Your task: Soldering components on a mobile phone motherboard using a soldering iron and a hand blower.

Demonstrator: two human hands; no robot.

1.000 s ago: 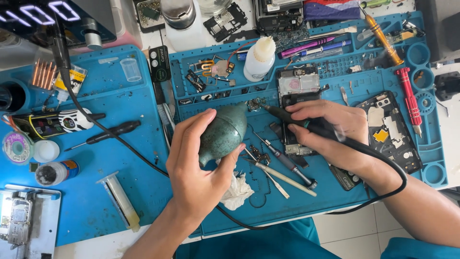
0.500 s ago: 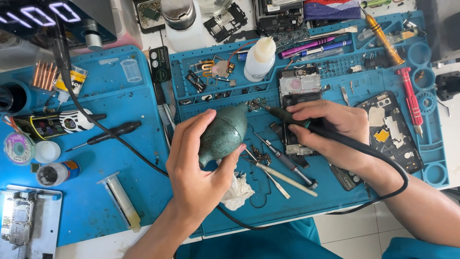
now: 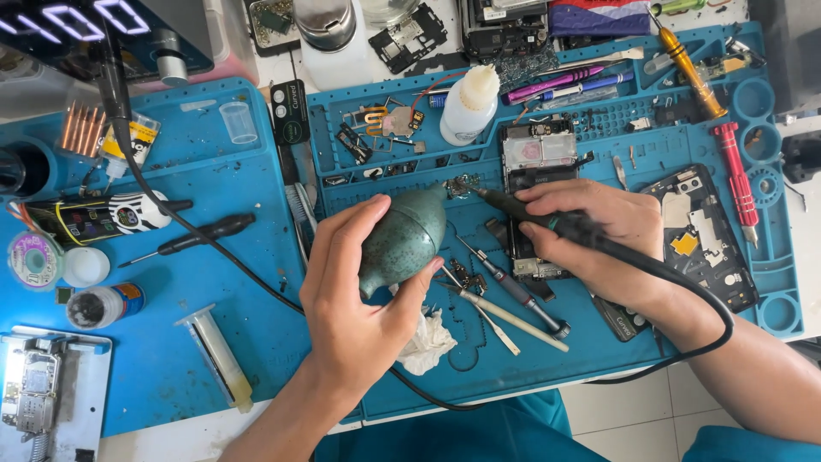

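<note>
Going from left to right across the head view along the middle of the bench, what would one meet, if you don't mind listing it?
Solder spool → black screwdriver → left hand holding green rubber blower bulb → right hand holding black corded iron → opened phone back → red screwdriver.

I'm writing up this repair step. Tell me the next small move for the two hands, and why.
Probably a short squeeze of the blower. The left hand grips its bulb with the nozzle aimed at the small part on the mat, and the right hand holds the iron with its tip at that same spot, so both tools already meet there.
</note>
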